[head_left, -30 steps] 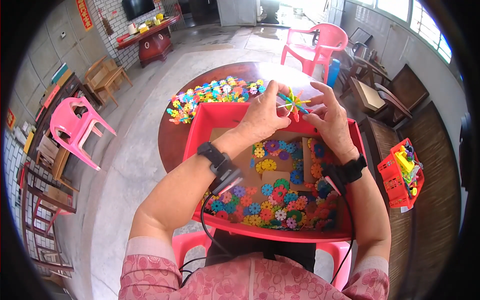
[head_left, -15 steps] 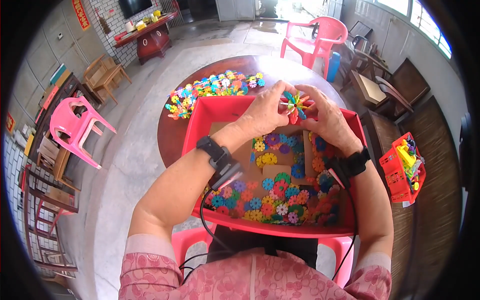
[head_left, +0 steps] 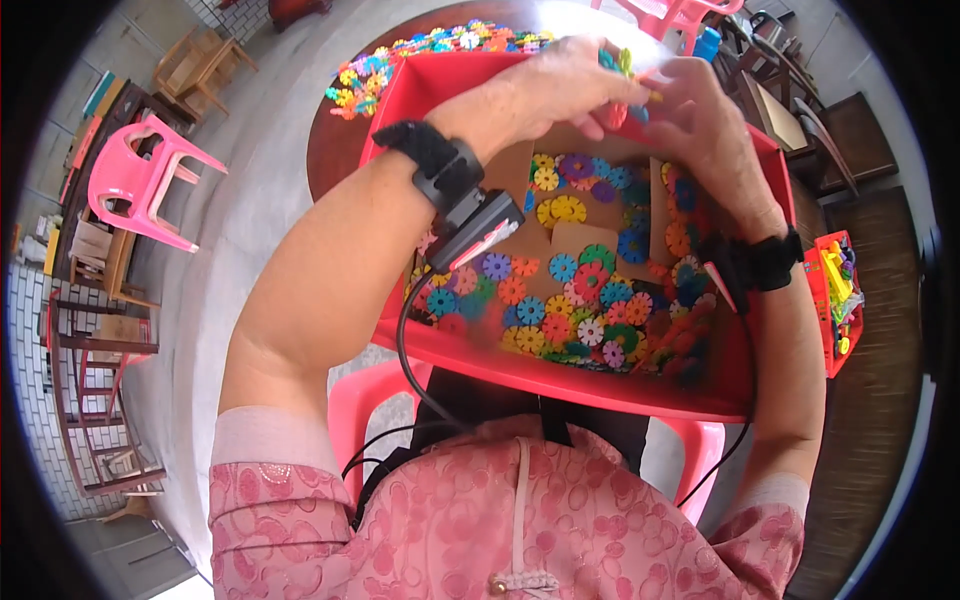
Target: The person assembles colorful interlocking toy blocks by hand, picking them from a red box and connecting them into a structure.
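Above the far side of a red box (head_left: 560, 378), my left hand (head_left: 570, 88) is closed on a small cluster of interlocked plastic flower discs (head_left: 622, 68) in green, blue, red and yellow. My right hand (head_left: 700, 110) meets the cluster from the other side, its blurred fingers curled and pinching at its edge. Part of the cluster hides behind the fingers. Below both hands, many loose notched flower discs (head_left: 592, 280) of mixed colours lie in the box among brown cardboard pieces (head_left: 585, 243).
A round brown table (head_left: 335, 155) carries a large built-up mass of joined flower discs (head_left: 430, 45) beyond the box. To the right is a red basket (head_left: 840, 300) of plastic toys. A pink chair (head_left: 150, 185) stands at the left, with another pink chair (head_left: 665, 15) at the far side.
The view has tipped downward, so the box and hands appear higher. Both hands stay at the disc cluster, which has turned; the right fingers have shifted and blurred.
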